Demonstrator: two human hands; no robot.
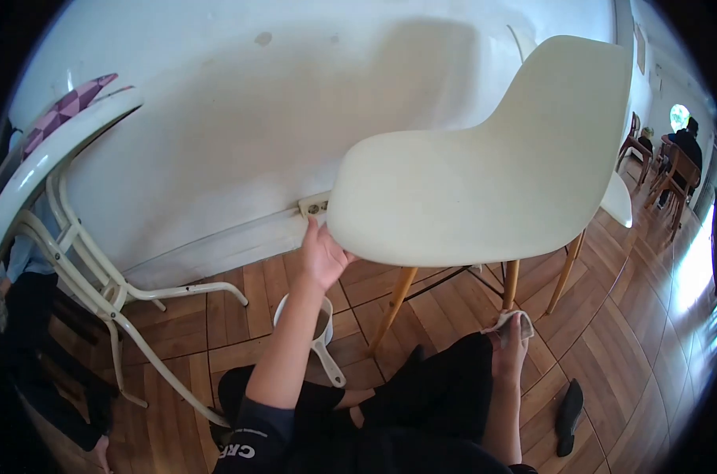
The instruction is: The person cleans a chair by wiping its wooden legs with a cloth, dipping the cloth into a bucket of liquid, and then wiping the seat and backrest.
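Note:
A cream moulded chair [453, 189] with wooden legs stands in front of me, its seat facing left. My left hand [324, 257] holds the front edge of the seat, thumb up and the other fingers partly hidden underneath. Low on the right, my right hand [510, 347] grips a whitish cloth [523, 322] at the lower part of a wooden chair leg [509, 284]. Its fingers are partly covered by the cloth. Below my left forearm, a white dipper [327, 362] with a long handle rests on the floor.
A round white table [26, 186] on curved metal legs stands at left, with a person's legs [62, 379] beyond it. A wall socket [314, 207] sits behind the seat. One black shoe [568, 417] lies on the wooden floor. Farther right, a person [686, 146] sits among wooden chairs.

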